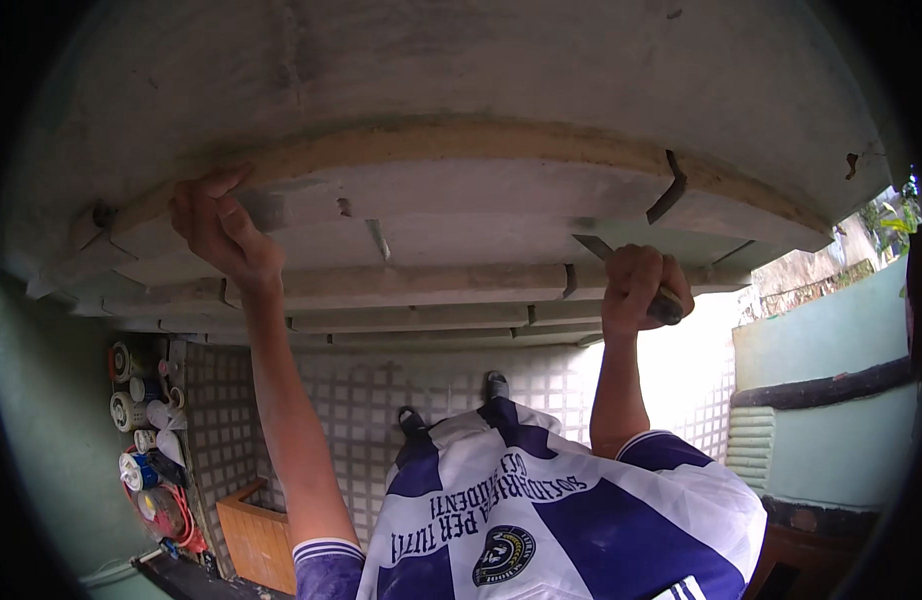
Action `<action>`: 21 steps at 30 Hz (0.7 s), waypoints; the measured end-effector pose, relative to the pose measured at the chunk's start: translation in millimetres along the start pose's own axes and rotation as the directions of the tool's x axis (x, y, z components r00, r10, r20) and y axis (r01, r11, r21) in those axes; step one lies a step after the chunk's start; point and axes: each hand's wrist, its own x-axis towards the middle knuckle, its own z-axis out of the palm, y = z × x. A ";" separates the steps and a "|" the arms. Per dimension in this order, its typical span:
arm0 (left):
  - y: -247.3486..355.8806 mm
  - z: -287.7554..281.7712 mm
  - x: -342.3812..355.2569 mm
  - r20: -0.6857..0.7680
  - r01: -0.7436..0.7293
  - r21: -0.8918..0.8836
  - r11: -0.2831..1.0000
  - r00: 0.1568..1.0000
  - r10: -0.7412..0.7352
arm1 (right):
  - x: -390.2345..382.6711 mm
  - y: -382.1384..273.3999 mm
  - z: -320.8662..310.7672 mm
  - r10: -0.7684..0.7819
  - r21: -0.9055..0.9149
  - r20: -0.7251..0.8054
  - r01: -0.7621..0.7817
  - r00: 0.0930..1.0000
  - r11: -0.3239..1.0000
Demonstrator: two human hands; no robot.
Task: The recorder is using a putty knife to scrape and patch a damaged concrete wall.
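Observation:
My left hand [223, 228] is raised to the left part of the topmost wooden board [431, 146], its fingers curled over the yellowish upper edge. On the right, my right hand [643, 285] is closed around the handle of a putty knife [593, 244]. The flat blade points up and left, close to the pale face of the board; I cannot tell whether it touches. The dark butt of the handle sticks out below my fist. Grey patches and dark slots mark the board's face.
More pale boards [411, 287] run below the top one. Down left, paint cans and tubs [129, 411] stand by a red hose [189, 520] near a wooden stool-like piece [258, 541]. The tiled floor [351, 400] lies far beneath, with a green wall [821, 350] at right.

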 end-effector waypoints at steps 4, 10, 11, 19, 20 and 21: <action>2.9 2.1 1.7 -0.022 0.013 0.007 1.000 1.000 -0.013 | -1.6 27.5 3.6 -0.046 -0.310 0.033 0.053 0.998 0.949; 5.0 -0.3 3.3 -0.026 0.023 0.034 0.999 0.999 -0.022 | -4.3 18.6 0.1 -0.023 -0.097 0.041 0.027 0.999 0.995; 3.3 -0.1 0.5 -0.026 0.028 0.037 0.999 0.999 -0.027 | -6.2 29.3 1.7 0.004 -0.184 0.069 0.009 0.998 0.983; 5.7 0.7 0.0 -0.025 0.056 0.036 0.998 0.998 -0.055 | 5.9 9.8 6.5 -0.050 -0.104 0.035 0.053 0.998 0.993; 5.9 0.6 0.0 -0.017 0.071 0.035 0.997 0.997 -0.070 | 8.7 5.1 5.4 -0.059 -0.037 0.036 0.060 0.998 0.998; 6.1 0.4 0.1 -0.009 0.086 0.035 0.996 0.996 -0.085 | 10.3 1.9 4.9 -0.069 0.030 0.037 0.068 0.997 0.997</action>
